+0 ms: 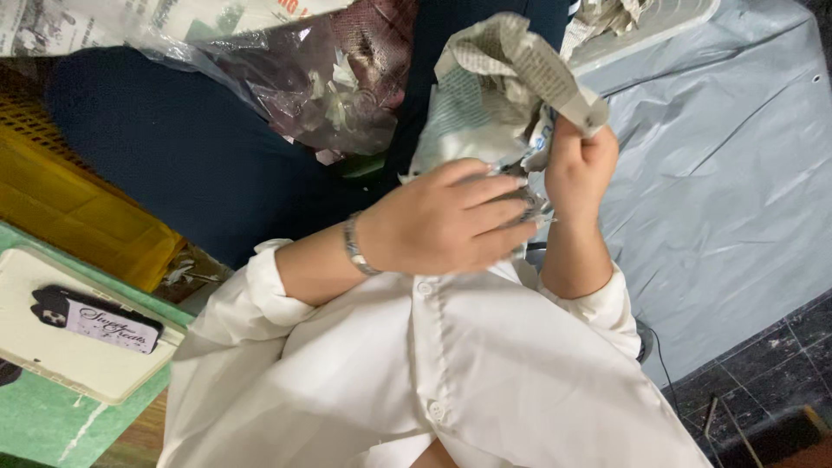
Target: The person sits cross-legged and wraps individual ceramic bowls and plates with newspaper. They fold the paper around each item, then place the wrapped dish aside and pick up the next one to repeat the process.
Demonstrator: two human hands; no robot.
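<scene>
A crumpled bundle of newspaper is held up in front of my white shirt. My left hand, with a metal bracelet on its wrist, wraps over the lower part of the bundle, fingers curled across it. My right hand is just to its right and pinches a folded edge of the same paper near the top. What the paper is wrapped around is hidden by my fingers.
A clear plastic bag with paper scraps lies over dark blue cloth at the upper left. A yellow crate stands at the left, with a white tray holding a dark card on a green surface. Grey plastic sheeting covers the right; dark tiles show below it.
</scene>
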